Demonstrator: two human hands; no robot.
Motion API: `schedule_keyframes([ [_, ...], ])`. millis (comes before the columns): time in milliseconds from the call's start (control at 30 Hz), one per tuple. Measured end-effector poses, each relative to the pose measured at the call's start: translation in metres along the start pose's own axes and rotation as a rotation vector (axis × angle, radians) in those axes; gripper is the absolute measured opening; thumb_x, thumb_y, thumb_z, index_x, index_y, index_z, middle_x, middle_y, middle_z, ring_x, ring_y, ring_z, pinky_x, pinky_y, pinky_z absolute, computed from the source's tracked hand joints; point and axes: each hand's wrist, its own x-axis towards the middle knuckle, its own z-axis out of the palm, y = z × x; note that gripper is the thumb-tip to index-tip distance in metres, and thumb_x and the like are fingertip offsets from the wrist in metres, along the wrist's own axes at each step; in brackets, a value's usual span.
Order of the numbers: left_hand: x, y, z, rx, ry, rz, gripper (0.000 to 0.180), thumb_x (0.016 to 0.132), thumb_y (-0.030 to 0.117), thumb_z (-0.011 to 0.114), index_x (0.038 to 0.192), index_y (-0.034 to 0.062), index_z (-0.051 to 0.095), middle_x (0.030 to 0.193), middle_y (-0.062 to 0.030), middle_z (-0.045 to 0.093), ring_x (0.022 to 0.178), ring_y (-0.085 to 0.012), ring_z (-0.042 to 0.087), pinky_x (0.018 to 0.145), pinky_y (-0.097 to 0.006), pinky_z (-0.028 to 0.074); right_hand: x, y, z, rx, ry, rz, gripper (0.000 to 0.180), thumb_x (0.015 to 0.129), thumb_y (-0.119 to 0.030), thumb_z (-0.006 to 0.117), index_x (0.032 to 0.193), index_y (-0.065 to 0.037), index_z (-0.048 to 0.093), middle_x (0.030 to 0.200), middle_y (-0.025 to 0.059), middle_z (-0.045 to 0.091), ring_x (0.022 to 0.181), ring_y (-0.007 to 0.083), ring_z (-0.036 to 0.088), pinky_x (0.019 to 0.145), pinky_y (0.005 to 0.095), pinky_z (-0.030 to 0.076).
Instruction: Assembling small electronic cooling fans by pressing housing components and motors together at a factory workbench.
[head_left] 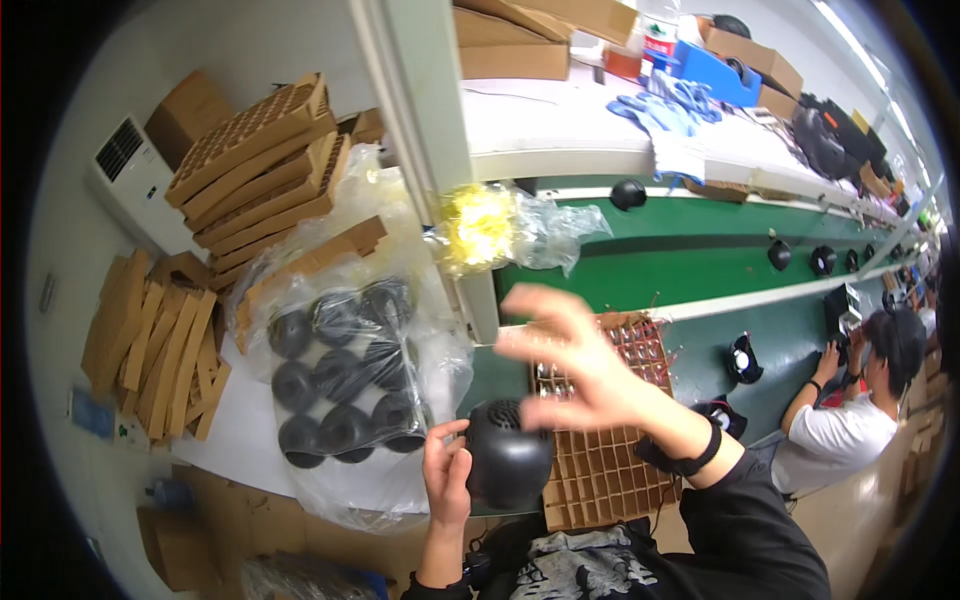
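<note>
My left hand (pixel 447 472) grips the left side of a black rounded plastic housing (pixel 508 468), which has a patch of small holes on its upper part. Raised just above and to the right of the housing is my right hand (pixel 585 375), slightly smeared by motion, with its fingers apart and nothing in them. Beneath my right hand and forearm lies a cardboard divider tray (pixel 580 490). Its far cells hold several small shiny parts (pixel 645 352), while the near cells look bare. My right hand partly hides the tray.
At left, several black round housings (pixel 342 375) sit under clear plastic film. Behind them are stacked cardboard dividers (pixel 262 150). A green conveyor belt (pixel 590 260) carries black parts, with a white shelf (pixel 560 125) above it. A co-worker (pixel 850 430) sits at right.
</note>
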Motion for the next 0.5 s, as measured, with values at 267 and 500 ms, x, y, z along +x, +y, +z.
schedule_keyframes([
  [267,0.022,-0.014,0.047,-0.175,-0.268,-0.494,0.041,0.098,0.037,0.042,0.114,-0.0007,0.046,0.088,-0.0138,0.062,0.069,-0.0151,0.061,0.061,-0.024,0.049,-0.091,-0.013,-0.011,0.526,-0.672,0.259,0.099,0.059,-0.029,0.084,0.139,-0.004,0.032,0.140,0.0193,0.037,0.126,0.0345,0.040,0.106,0.0443,0.032],
  [500,0.031,-0.081,0.035,-0.729,-0.514,-0.520,0.043,0.101,0.033,0.024,0.083,0.0043,0.050,0.048,0.0028,0.033,0.038,-0.0098,0.031,0.070,-0.030,0.040,-0.214,0.006,0.030,1.642,0.851,1.085,0.062,0.085,-0.036,0.053,0.136,-0.004,0.038,0.125,0.0127,0.053,0.109,0.0290,0.055,0.100,0.0437,0.041],
])
